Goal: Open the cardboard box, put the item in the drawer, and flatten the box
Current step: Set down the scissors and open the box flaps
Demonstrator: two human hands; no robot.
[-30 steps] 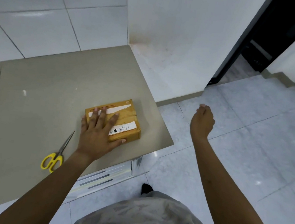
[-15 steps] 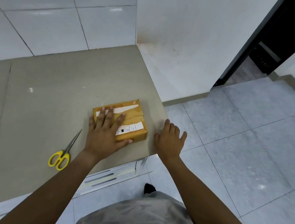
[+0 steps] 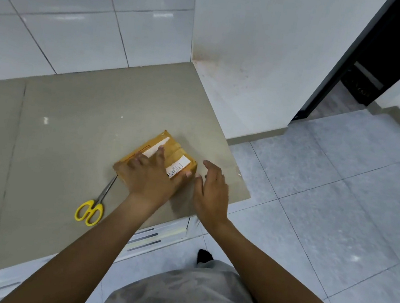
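A small brown cardboard box (image 3: 177,152), taped shut and bearing white labels, lies on the beige countertop (image 3: 76,123) near its right front corner. My left hand (image 3: 151,178) lies flat on the box top, fingers spread and thumb against its near side. My right hand (image 3: 211,190) hovers just right of the box with relaxed fingers, holding nothing. Yellow-handled scissors (image 3: 94,204) lie on the counter left of the box, their blade tips next to the box's near-left corner.
White drawer fronts (image 3: 158,234) run under the counter's front edge. A white wall (image 3: 255,57) borders the counter on the right. Grey floor tiles (image 3: 326,204) extend to the right, toward a dark doorway (image 3: 381,60).
The box has turned anticlockwise under my left hand and now sits at an angle. My right hand came in from the air at the right and now hovers beside the box.
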